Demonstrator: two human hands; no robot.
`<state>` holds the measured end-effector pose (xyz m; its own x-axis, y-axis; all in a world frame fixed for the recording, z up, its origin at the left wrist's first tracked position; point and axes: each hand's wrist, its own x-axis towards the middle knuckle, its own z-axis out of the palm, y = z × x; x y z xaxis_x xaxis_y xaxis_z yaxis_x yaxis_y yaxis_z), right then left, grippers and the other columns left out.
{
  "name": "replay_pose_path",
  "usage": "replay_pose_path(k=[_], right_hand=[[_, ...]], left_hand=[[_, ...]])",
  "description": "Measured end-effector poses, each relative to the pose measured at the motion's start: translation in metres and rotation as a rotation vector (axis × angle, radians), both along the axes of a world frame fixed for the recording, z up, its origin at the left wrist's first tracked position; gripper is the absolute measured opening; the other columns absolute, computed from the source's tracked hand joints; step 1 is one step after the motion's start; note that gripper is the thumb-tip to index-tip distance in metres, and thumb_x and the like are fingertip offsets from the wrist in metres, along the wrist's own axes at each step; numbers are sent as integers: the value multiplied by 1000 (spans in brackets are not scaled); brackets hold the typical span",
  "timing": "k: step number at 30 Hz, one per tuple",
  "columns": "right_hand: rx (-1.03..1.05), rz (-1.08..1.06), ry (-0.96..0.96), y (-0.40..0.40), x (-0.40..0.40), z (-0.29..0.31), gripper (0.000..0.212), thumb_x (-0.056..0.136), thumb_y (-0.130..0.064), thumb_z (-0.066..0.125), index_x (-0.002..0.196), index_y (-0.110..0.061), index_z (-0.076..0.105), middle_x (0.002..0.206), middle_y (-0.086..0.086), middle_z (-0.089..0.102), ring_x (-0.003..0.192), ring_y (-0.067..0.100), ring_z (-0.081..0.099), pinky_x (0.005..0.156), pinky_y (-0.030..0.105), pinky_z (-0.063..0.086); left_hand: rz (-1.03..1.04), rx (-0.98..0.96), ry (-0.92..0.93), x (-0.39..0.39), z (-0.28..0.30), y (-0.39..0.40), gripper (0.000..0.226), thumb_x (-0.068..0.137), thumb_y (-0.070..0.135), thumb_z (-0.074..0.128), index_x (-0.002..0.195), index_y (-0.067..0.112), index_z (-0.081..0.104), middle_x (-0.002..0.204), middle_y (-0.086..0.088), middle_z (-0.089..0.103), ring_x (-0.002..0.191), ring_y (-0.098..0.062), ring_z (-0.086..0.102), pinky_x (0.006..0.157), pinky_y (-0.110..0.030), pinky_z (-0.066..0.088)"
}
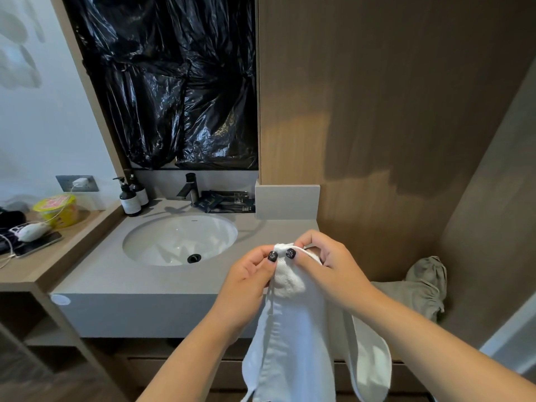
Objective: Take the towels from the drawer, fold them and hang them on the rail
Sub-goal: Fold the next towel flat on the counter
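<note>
Both hands pinch white towel [293, 323] before sink [179, 239].

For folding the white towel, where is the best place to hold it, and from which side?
Probably by the top edge, from above, as both hands do now: the left hand and the right hand pinch the bunched top of the towel. The rest hangs down freely, so sliding the hands apart along that edge should spread it.

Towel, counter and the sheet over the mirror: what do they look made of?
Towel: white woven cotton, going by its ribbed texture and soft drape. Counter: matte grey stone or composite, smooth and seamless; cannot tell which. Sheet: thin black plastic, glossy and crinkled, like bin bags.
</note>
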<state>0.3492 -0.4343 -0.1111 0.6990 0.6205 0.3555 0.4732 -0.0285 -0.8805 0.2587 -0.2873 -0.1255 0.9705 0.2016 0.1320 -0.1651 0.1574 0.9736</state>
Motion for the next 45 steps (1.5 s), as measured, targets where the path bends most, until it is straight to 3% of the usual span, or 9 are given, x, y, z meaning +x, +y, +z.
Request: replay_pose_path(k=[6, 14, 19, 27, 31, 34, 39, 42, 45], right_hand=[[38, -54, 14, 4, -4, -1, 19, 93, -18, 65, 82, -4, 59, 74, 30, 52, 64, 17, 39, 60, 31, 31], [44, -51, 80, 10, -8, -26, 8, 94, -17, 61, 100, -21, 58, 74, -2, 59, 64, 12, 47, 59, 26, 37], [-318, -4, 119, 2, 2, -69, 31, 91, -24, 56, 116, -43, 51, 105, -20, 62, 95, 3, 62, 75, 18, 52], [-837, -76, 20, -34, 44, -94, 36, 97, -54, 40, 113, -31, 62, 116, -12, 60, 104, 6, 54, 95, 28, 45], [-835, -114, -183, -58, 64, -57, 62, 85, -78, 21, 77, -30, 60, 82, -12, 64, 77, 10, 60, 75, 35, 47], [-897, -231, -403, -72, 81, -27, 57, 93, -67, 32, 63, -21, 48, 55, -4, 50, 56, 13, 50, 58, 36, 40], [-762, -418, -598, -80, 94, 6, 17, 94, -45, 56, 94, -30, 50, 69, -13, 59, 67, 15, 60, 50, 23, 35], [-686, -511, -443, -76, 99, 15, 40, 93, -37, 63, 128, -24, 49, 89, -1, 70, 80, 18, 65, 58, 22, 45], [-841, -546, -498, -72, 103, 17, 25, 96, -40, 57, 93, -18, 66, 77, -1, 67, 73, 16, 63, 53, 24, 38]], left_hand=[[36, 36, -11, 0, 1, -4, 23, 98, 20, 54, 115, 14, 68, 103, -8, 76, 96, -18, 71, 81, -26, 55], [230, 23, -5, 13, 5, 1, 23, 102, 16, 51, 100, 15, 73, 91, -11, 77, 80, -19, 71, 69, -28, 57], [349, 30, -23, 32, 13, 29, 28, 102, 16, 49, 86, 16, 72, 79, -12, 66, 72, -19, 56, 64, -29, 48], [521, 59, -16, 51, 19, 88, 43, 93, 15, 49, 52, 25, 43, 54, 8, 39, 53, -10, 33, 55, -30, 29], [612, 211, 18, 49, 10, 108, 33, 93, 23, 49, 61, 17, 54, 58, 4, 45, 55, -11, 38, 53, -23, 34], [670, 242, 52, 47, 4, 123, 31, 93, 30, 50, 84, 2, 60, 69, -4, 51, 62, -15, 42, 62, -31, 36], [681, 313, -7, 44, -4, 123, 27, 102, 27, 49, 84, 20, 68, 60, 12, 61, 51, -1, 48, 49, -15, 42], [657, 304, -53, 45, -6, 116, 27, 103, 23, 48, 85, 22, 68, 62, 16, 65, 51, 6, 52, 47, -8, 42], [656, 291, -52, 45, -8, 115, 31, 102, 25, 49, 79, 26, 69, 61, 13, 63, 51, 2, 49, 47, -10, 41]])
